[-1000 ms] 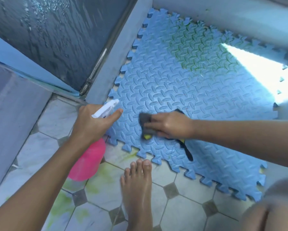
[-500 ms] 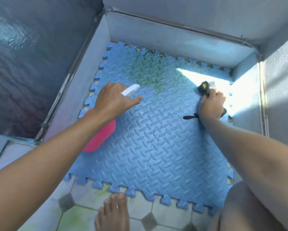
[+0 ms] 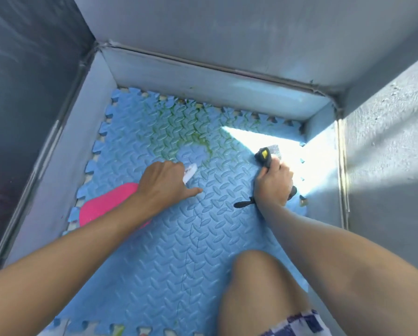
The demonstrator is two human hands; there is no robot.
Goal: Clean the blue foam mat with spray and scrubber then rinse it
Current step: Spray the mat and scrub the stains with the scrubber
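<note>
The mat (image 3: 183, 251) lies under both hands: the left hand (image 3: 165, 184) grips the spray bottle (image 3: 106, 206), and the right hand (image 3: 273, 184) grips the scrubber (image 3: 267, 154) at the far right.

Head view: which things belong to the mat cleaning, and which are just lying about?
Job: blue foam mat, green stain, spray bottle in left hand, scrubber in right hand.
Not part of it: grey wall, dark panel, checked shorts.
</note>
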